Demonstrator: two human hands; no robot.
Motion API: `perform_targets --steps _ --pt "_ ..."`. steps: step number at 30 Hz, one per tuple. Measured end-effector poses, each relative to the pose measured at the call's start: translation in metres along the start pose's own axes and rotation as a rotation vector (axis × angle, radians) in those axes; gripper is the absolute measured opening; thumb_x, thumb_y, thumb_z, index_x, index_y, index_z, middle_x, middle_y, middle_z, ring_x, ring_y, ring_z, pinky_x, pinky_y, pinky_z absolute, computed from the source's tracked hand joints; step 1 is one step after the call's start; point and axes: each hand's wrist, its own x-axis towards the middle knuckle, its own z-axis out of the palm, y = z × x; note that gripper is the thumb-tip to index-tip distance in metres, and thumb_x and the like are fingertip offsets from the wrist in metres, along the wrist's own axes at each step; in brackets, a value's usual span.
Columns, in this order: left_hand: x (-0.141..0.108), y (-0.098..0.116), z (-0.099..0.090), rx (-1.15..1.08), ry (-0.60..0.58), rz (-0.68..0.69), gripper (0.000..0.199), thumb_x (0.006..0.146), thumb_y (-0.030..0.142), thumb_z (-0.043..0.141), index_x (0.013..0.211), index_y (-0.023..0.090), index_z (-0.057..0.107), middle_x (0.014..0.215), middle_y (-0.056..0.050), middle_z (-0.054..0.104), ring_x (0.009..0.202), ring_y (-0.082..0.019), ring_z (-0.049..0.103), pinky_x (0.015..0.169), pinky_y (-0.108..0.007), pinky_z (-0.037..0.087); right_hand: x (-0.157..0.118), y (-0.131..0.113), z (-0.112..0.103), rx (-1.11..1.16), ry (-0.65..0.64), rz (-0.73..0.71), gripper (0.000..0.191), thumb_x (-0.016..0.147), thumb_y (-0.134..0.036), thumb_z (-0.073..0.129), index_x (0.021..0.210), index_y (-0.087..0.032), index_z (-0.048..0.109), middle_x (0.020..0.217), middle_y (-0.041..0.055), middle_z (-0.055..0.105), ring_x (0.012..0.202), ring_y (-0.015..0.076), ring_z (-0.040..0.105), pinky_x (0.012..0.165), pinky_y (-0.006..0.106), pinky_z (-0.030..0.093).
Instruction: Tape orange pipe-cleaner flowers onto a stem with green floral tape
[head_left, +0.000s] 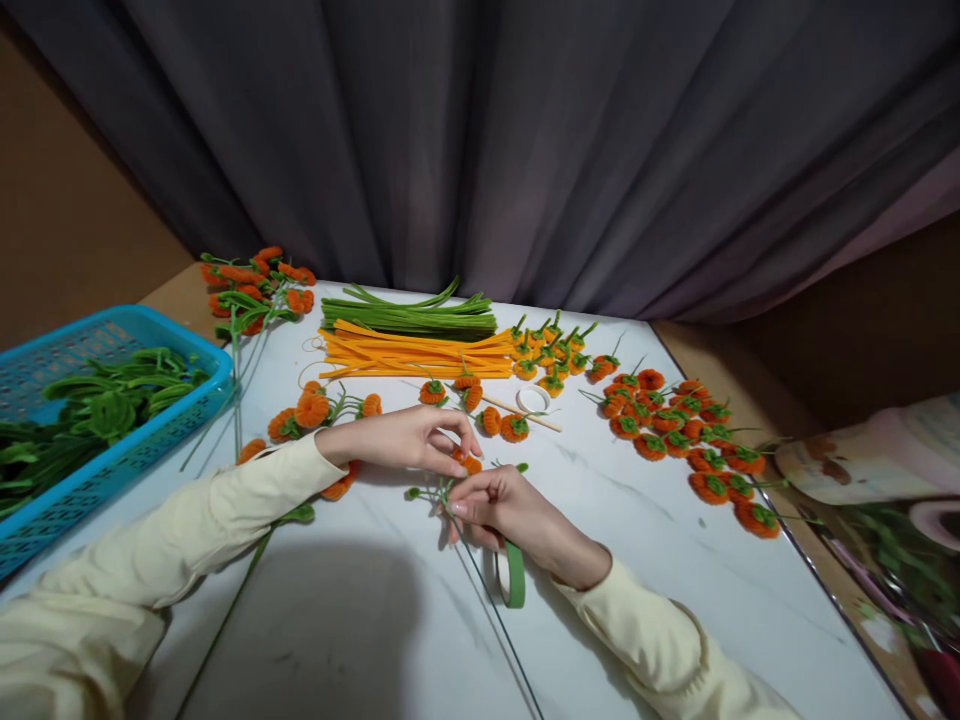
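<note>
Right hand [504, 508]: thumb and fingertips pinched on a thin dark-green stem [517, 660], which slants from the grip toward the wearer, over the table [645, 550]. Green tape roll [514, 575] just below that hand. Left hand [409, 440] beyond, fingers loosely curled beside an orange pumpkin [471, 465]; whether gripped, cannot tell.

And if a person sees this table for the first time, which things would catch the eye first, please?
Probably the cluster of orange, pumpkin-like pieces on the right side of the white table. The bright blue basket with green pieces inside, at the left edge, is also striking. In the middle, the right hand pinches a thin dark stem.
</note>
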Motion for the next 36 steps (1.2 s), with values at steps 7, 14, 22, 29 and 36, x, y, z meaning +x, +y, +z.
perform_targets --steps 7,14,22,29,36 --pt "-0.002 0.005 0.000 0.216 -0.006 -0.053 0.027 0.083 0.034 0.056 0.103 0.016 0.062 0.092 -0.005 0.066 0.079 -0.014 0.060 0.066 -0.019 0.045 0.001 0.002 -0.002 -0.053 0.018 0.008 0.020 0.073 -0.027 0.061 0.066 -0.009 0.064 0.052 0.0018 0.062 0.033 0.0032 0.032 0.037 0.020 0.021" --pt "-0.001 -0.004 0.003 0.013 -0.062 -0.194 0.030 0.084 0.038 0.055 0.103 0.016 0.062 0.071 -0.004 0.067 0.058 -0.012 0.061 0.053 -0.018 0.045 -0.001 -0.003 0.001 -0.099 0.035 0.062 0.017 0.074 -0.022 0.059 0.064 -0.010 0.065 0.038 -0.0041 0.050 0.031 0.0038 0.031 0.037 0.019 0.020" --pt "-0.001 -0.003 0.001 -0.118 -0.110 -0.271 0.038 0.081 0.042 0.059 0.109 0.016 0.061 0.073 -0.004 0.070 0.064 -0.013 0.064 0.058 -0.017 0.047 -0.003 -0.005 0.001 -0.192 0.050 0.063 0.018 0.076 -0.017 0.055 0.064 -0.009 0.065 0.041 -0.0036 0.052 0.030 0.0036 0.032 0.037 0.019 0.023" --pt "-0.002 -0.010 0.004 -0.223 -0.120 -0.301 0.051 0.072 0.032 0.071 0.117 0.018 0.054 0.072 -0.002 0.071 0.064 -0.016 0.067 0.067 -0.027 0.054 -0.004 -0.005 -0.002 -0.255 0.035 0.091 0.020 0.077 -0.020 0.054 0.064 -0.009 0.064 0.044 -0.0013 0.055 0.029 0.0038 0.033 0.034 0.018 0.024" --pt "0.002 -0.010 0.007 -0.172 -0.067 -0.279 0.033 0.077 0.042 0.063 0.097 0.016 0.065 0.066 -0.002 0.069 0.067 -0.016 0.067 0.065 -0.024 0.054 -0.005 -0.003 0.000 -0.258 0.006 0.115 0.020 0.076 -0.019 0.054 0.061 -0.009 0.063 0.050 0.0012 0.059 0.030 0.0026 0.032 0.034 0.017 0.025"
